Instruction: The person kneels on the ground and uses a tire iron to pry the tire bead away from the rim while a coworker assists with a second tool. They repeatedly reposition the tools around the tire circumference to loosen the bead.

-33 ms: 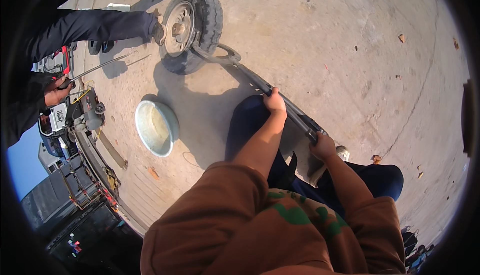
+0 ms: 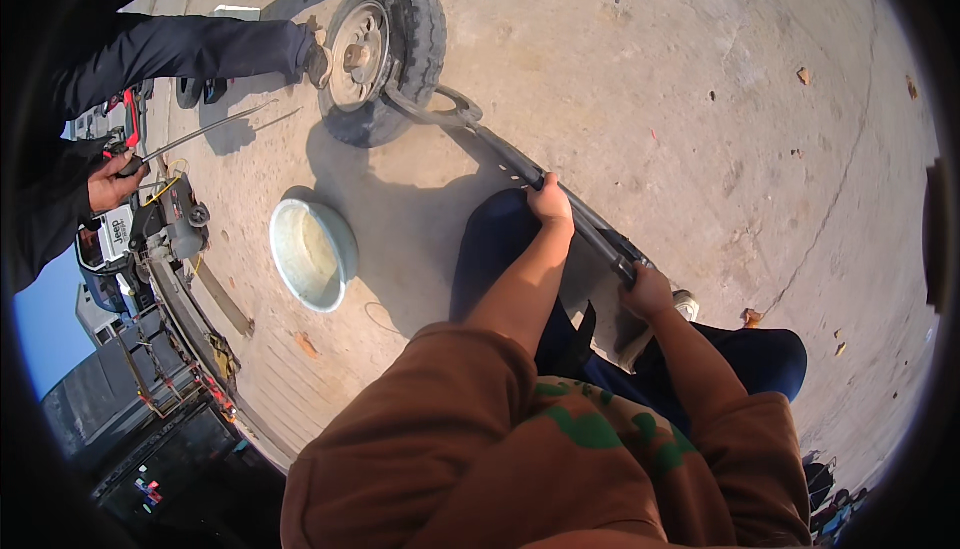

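The left hand has its fingers wrapped around a long metal bar, and the right hand grips the same bar near its closer end, fingers curled tight. The bar slants up and left over the concrete ground to a curved head that reaches the side of a tire (a co-worker's shoe is at the tire's other side). A pale basin sits below the tire, apart from it, and the co-worker's hand holds a thin rod.
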The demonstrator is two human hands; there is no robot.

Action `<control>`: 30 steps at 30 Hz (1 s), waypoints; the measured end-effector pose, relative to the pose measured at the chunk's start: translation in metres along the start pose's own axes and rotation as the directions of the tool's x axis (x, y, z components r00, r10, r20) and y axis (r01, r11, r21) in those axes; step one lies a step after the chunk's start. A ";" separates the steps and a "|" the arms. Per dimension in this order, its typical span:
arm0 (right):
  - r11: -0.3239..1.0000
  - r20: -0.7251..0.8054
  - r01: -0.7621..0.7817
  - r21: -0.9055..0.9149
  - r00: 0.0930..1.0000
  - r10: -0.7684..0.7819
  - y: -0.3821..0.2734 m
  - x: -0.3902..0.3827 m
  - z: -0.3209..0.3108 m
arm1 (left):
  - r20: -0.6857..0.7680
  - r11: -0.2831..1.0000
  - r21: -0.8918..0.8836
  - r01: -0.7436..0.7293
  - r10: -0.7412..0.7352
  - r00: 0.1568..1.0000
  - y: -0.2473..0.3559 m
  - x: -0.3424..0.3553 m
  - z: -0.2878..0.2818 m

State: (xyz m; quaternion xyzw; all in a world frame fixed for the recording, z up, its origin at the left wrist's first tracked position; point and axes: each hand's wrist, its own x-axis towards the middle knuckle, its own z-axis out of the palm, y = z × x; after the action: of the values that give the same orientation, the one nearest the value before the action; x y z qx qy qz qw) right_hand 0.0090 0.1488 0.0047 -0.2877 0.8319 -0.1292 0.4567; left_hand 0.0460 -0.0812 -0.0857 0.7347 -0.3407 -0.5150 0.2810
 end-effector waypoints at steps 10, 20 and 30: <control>0.948 -0.043 -0.316 0.040 0.947 0.318 -0.030 -0.007 -0.007 | 0.028 0.997 -0.018 0.081 -0.080 0.996 0.023 -0.013 0.000; 0.944 0.078 -0.318 0.091 0.947 0.311 -0.044 -0.012 -0.040 | 0.057 0.997 0.012 0.081 -0.082 0.995 0.026 -0.012 0.000; 0.974 -0.034 -0.214 0.071 0.976 0.217 -0.033 -0.016 -0.023 | 0.102 0.987 -0.026 0.159 -0.155 0.983 0.030 -0.011 -0.005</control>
State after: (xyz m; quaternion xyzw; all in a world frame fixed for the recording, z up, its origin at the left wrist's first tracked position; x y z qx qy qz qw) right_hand 0.0082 0.1308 0.0446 -0.1775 0.8626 -0.1125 0.4602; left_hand 0.0415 -0.0907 -0.0552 0.7278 -0.2866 -0.5772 0.2345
